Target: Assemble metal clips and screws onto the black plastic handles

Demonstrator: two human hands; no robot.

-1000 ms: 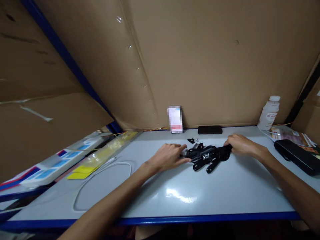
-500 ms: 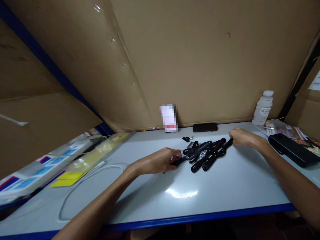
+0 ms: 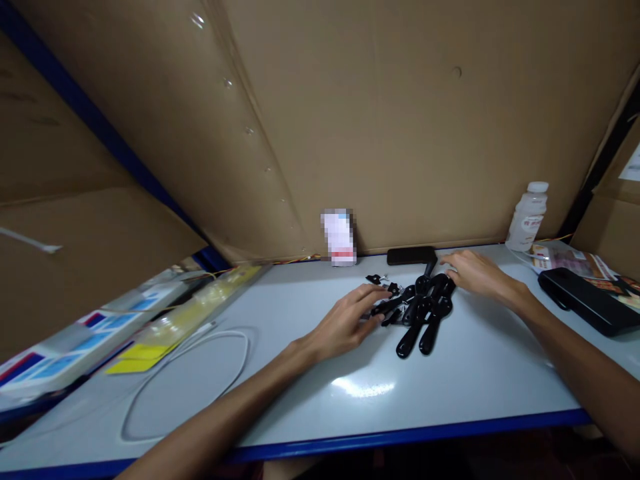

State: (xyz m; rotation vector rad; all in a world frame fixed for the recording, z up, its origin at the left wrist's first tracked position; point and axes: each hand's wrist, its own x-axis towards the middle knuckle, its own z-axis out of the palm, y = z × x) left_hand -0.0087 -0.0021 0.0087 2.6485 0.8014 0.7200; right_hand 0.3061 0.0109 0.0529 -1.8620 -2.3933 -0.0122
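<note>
A heap of black handled parts (image 3: 419,312) lies on the pale table (image 3: 320,393), with small black bits (image 3: 373,279) just behind it. My left hand (image 3: 350,318) lies flat at the heap's left side, fingers stretched out and touching the parts. On the heap's far right, my right hand (image 3: 470,271) has its fingers extended against the upper ends of the parts. Neither hand grips anything that I can see.
A black phone (image 3: 411,255) and a small white card (image 3: 339,238) stand by the cardboard back wall. A white bottle (image 3: 526,216), printed papers (image 3: 565,257) and a black case (image 3: 585,300) are at the right. A white cable loop (image 3: 185,373) and plastic packets (image 3: 165,320) lie at the left.
Both hands have let go of the black parts they pinched and now lie open against the heap. The heap has been pushed together and turned, handles now pointing towards me.
</note>
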